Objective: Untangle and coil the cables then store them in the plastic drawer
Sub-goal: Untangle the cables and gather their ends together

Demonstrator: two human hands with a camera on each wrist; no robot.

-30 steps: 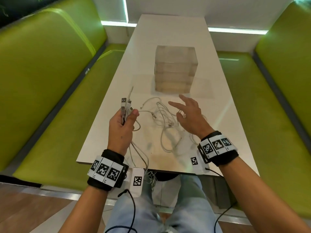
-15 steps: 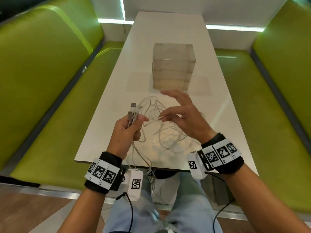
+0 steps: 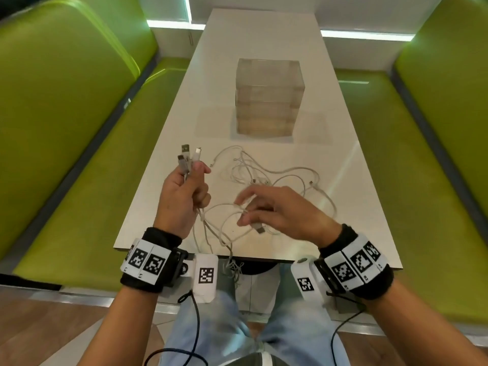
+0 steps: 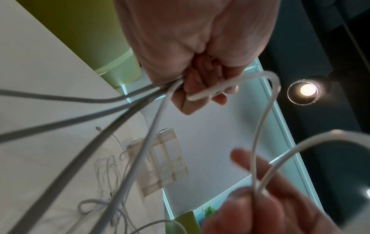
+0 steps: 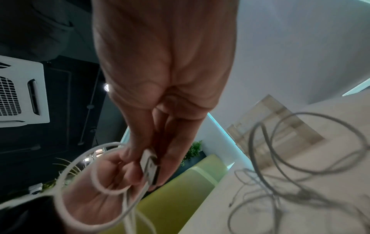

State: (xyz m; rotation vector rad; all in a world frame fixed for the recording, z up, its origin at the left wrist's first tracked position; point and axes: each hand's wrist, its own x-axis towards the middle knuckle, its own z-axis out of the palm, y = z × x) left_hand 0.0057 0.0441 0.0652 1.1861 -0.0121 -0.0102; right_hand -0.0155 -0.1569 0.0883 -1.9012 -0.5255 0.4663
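Several white cables (image 3: 264, 175) lie tangled on the white table (image 3: 351, 196). My left hand (image 3: 196, 178) grips a bundle of cable ends, with their plugs (image 3: 188, 157) sticking up above the fist; the cords (image 4: 140, 142) trail down over the table's near edge. My right hand (image 3: 245, 215) hovers low over the near part of the tangle and pinches one cable by its USB plug (image 5: 149, 166), loops of cord hanging around the fingers. The clear plastic drawer unit (image 3: 269, 99) stands shut beyond the tangle, mid-table.
Green padded benches (image 3: 66, 114) run along both sides of the table, the right one (image 3: 435, 128) close to its edge. Some cable strands hang off the near table edge (image 3: 232, 265) over my lap. Bare tabletop lies behind the drawer unit.
My right hand has come back from near the drawer unit toward me and now pinches a cable's USB plug. The left hand still holds its bundle in about the same place.
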